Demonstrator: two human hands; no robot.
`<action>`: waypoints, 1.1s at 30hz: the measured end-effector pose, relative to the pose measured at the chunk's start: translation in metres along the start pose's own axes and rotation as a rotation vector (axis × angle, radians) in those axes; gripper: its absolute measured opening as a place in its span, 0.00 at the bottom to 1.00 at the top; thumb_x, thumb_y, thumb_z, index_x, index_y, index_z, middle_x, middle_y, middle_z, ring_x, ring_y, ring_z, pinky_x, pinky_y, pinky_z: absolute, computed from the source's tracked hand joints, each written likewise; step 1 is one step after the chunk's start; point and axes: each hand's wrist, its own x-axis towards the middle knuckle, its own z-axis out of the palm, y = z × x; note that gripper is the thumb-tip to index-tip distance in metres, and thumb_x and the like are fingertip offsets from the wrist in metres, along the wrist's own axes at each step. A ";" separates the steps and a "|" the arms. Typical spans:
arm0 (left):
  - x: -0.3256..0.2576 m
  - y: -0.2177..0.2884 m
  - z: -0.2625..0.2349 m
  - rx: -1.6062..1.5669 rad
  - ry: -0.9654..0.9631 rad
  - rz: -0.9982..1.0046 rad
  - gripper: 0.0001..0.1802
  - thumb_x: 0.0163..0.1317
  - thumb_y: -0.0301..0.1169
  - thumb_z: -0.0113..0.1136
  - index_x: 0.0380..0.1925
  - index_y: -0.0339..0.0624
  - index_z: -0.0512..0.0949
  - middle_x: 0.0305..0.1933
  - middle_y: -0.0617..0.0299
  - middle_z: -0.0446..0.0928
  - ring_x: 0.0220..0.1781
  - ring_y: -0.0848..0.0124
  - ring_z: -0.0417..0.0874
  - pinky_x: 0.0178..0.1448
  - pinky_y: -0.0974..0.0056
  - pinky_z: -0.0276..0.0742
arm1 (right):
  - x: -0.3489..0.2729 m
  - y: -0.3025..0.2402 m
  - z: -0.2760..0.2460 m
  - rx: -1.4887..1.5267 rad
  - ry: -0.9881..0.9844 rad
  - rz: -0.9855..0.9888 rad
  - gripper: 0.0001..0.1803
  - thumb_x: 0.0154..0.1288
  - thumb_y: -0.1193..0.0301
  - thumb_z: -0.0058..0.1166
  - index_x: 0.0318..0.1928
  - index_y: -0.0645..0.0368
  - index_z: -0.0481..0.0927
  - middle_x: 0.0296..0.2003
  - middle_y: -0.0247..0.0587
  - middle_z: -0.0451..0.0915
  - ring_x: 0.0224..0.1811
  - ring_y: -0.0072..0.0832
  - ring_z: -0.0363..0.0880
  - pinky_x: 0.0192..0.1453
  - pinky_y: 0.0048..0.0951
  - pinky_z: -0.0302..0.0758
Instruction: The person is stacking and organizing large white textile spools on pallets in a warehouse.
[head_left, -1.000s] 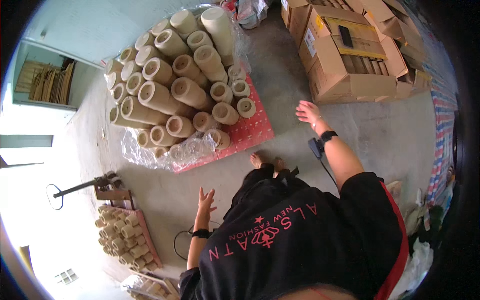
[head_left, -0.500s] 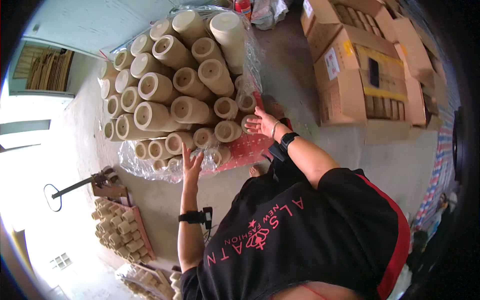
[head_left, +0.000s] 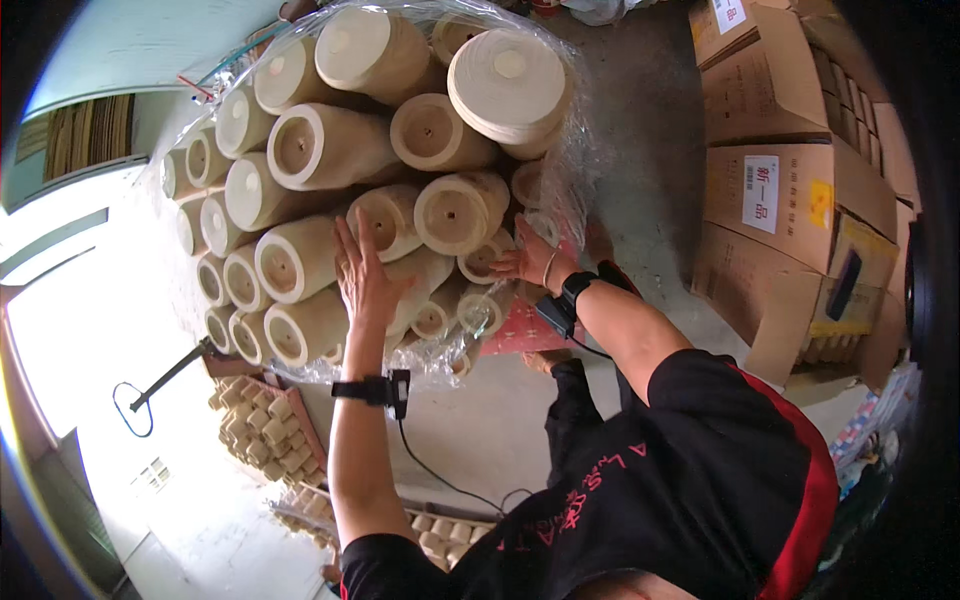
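Note:
A big stack of beige, clay-like hollow cylinders [head_left: 300,148] stands in front of me. Many have a recessed round end with a small hole in the middle; others show a flat closed end, such as the large cylinder [head_left: 505,85] on top at the right. My left hand [head_left: 368,275] is open, fingers spread, over the cylinders in the stack's lower middle; contact is hard to tell. My right hand [head_left: 535,258] is open, its fingers reaching left at the stack's lower right, next to a small cylinder [head_left: 486,256]. Clear plastic film [head_left: 572,150] wraps loosely round the stack.
Red patterned sheeting [head_left: 525,328] lies under the stack's near right. Open cardboard boxes [head_left: 760,195] filled with brownish pieces stand at the right, a dark phone-like object [head_left: 845,285] on one. Smaller beige pieces [head_left: 262,430] are piled at lower left. A cable [head_left: 450,477] trails from my left wrist.
The stack now looks nearer and larger. My left hand has moved up over the cylinders, and my right hand stays by the stack's right side. The boxes have shifted right in view.

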 end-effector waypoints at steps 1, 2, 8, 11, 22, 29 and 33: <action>0.014 -0.013 0.012 0.100 -0.045 0.011 0.74 0.34 0.36 0.83 0.78 0.58 0.40 0.79 0.39 0.46 0.78 0.41 0.51 0.76 0.43 0.58 | 0.004 0.000 0.010 0.081 0.010 0.052 0.45 0.70 0.40 0.48 0.76 0.35 0.39 0.72 0.65 0.48 0.69 0.67 0.59 0.66 0.67 0.69; 0.021 -0.025 0.019 0.205 -0.089 0.012 0.77 0.31 0.38 0.84 0.78 0.60 0.39 0.78 0.40 0.47 0.78 0.41 0.51 0.75 0.44 0.58 | 0.004 0.004 0.031 0.120 0.053 0.040 0.46 0.68 0.35 0.44 0.77 0.33 0.39 0.75 0.63 0.41 0.74 0.67 0.50 0.68 0.71 0.62; 0.062 -0.025 0.050 0.355 -0.124 0.061 0.80 0.27 0.47 0.85 0.78 0.62 0.37 0.79 0.41 0.45 0.80 0.42 0.48 0.77 0.44 0.54 | 0.080 -0.008 0.007 0.275 -0.219 -0.014 0.49 0.60 0.28 0.45 0.73 0.46 0.60 0.72 0.51 0.59 0.74 0.55 0.55 0.71 0.66 0.60; 0.045 -0.035 0.036 0.210 -0.107 0.072 0.79 0.28 0.46 0.84 0.78 0.61 0.38 0.79 0.41 0.44 0.80 0.42 0.46 0.78 0.43 0.51 | 0.086 0.003 0.012 0.182 -0.329 -0.047 0.45 0.66 0.29 0.38 0.70 0.48 0.65 0.67 0.47 0.68 0.72 0.44 0.62 0.70 0.61 0.64; 0.085 0.181 -0.063 -0.281 0.129 0.483 0.74 0.32 0.40 0.83 0.78 0.50 0.42 0.80 0.43 0.43 0.81 0.48 0.47 0.79 0.47 0.52 | 0.105 0.003 -0.014 0.310 -0.382 -0.110 0.46 0.67 0.29 0.30 0.74 0.45 0.58 0.72 0.47 0.61 0.74 0.51 0.57 0.69 0.63 0.65; 0.127 0.195 -0.014 0.036 0.227 0.441 0.74 0.30 0.45 0.84 0.77 0.66 0.45 0.77 0.39 0.48 0.74 0.34 0.55 0.67 0.34 0.64 | 0.057 0.004 0.026 0.183 -0.033 -0.011 0.57 0.61 0.27 0.42 0.78 0.52 0.45 0.73 0.62 0.53 0.72 0.63 0.57 0.70 0.64 0.63; 0.112 0.178 -0.051 -0.076 0.171 0.479 0.68 0.35 0.44 0.81 0.77 0.57 0.49 0.70 0.39 0.59 0.71 0.39 0.60 0.67 0.38 0.66 | 0.035 -0.002 0.019 0.153 -0.143 -0.064 0.58 0.61 0.28 0.45 0.78 0.51 0.40 0.75 0.61 0.47 0.72 0.67 0.54 0.70 0.65 0.63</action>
